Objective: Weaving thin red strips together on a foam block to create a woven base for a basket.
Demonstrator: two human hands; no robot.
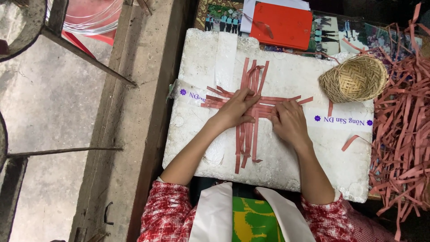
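The white foam board on my counter hides its far edge under a red folder. On it lies my cross of reddish strips — its centre covered by my left hand and right hand, each grip pressed flat, fingers together.

The single view comes from a camera worn on the person's head, looking almost straight down from close above onto a white foam board that fills the middle of the picture. The person's own forearms and red patterned sleeves enter from the bottom edge, so the top of the picture is the side farthest from the body. The view reaches a concrete floor on the left and a heap of red strips on the right; there is no second view to overlap with it.
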